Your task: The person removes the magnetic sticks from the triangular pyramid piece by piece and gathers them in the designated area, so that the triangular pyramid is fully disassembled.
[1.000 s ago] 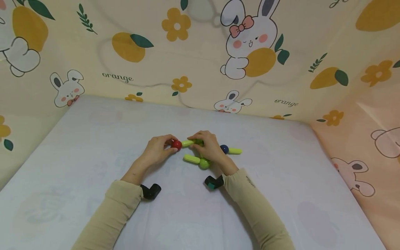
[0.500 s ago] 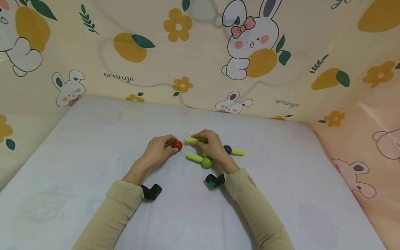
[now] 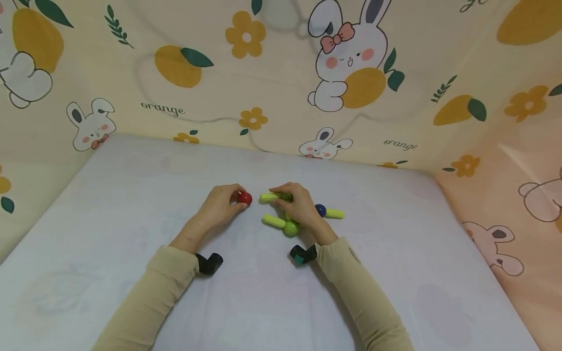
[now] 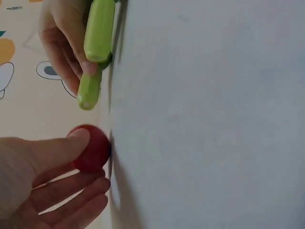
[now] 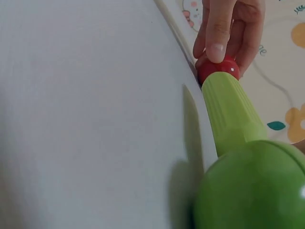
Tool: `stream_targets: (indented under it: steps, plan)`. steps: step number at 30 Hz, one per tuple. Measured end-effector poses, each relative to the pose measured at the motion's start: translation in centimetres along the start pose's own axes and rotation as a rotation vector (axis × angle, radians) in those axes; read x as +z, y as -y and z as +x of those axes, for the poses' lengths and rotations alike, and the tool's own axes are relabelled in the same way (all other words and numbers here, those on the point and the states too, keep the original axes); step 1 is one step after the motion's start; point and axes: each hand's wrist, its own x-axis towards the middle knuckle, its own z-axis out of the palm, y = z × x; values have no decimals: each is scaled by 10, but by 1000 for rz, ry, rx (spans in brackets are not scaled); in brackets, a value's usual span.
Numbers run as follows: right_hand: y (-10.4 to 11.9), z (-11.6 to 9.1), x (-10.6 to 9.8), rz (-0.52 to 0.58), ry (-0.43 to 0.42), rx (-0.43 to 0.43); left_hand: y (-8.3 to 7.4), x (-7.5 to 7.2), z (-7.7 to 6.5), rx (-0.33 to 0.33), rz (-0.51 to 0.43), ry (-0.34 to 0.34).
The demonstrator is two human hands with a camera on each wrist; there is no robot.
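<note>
In the head view, my left hand [image 3: 216, 205] pinches a red ball [image 3: 245, 198] between thumb and fingers. A short gap separates it from a yellow-green rod [image 3: 267, 197], which my right hand [image 3: 300, 204] pinches. That rod belongs to a toy built of rods and balls. Nearer me on it are a green ball [image 3: 291, 228] and another yellow-green rod [image 3: 274, 221]. To the right a dark blue ball [image 3: 321, 210] carries a further rod [image 3: 335, 214]. My right hand hides the toy's middle. In the left wrist view, my thumb lies on the red ball [image 4: 96, 151].
A white cloth [image 3: 259, 292] covers the table under both hands. Behind it rises a backdrop [image 3: 281, 87] printed with rabbits and oranges. Black wrist devices, one on the left [image 3: 210, 263] and one on the right [image 3: 303, 254], jut out from the sleeves.
One second ago the red ball met the end of the rod. My left hand has since drawn left and slightly away with the ball, while the rod end has shifted slightly right.
</note>
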Motion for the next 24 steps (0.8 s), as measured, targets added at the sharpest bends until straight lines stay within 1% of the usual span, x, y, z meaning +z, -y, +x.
stream_targets:
  steps: [3,7,10,14,17,19,24]
  plan:
    - [-2,-1,-2,3,-9,-7,2,-1,4,-13,-3,-24]
    - [-3,-1,-4,11,-11,-21,4,-4,10,-32,-34,-26]
    - [-4,-2,-5,20,-18,-17,4,-9,15,-51,-74,-22]
    - [-5,-4,-4,32,-30,-14,5,-16,22,-81,-89,-40]
    - [-6,-5,-2,37,-32,-20,10,-18,29,-114,-81,-53]
    - [-7,-5,-2,37,-34,-18,14,-19,34,-141,-98,-62]
    - [-9,-5,-2,28,-45,-5,20,-19,47,-168,-131,-99]
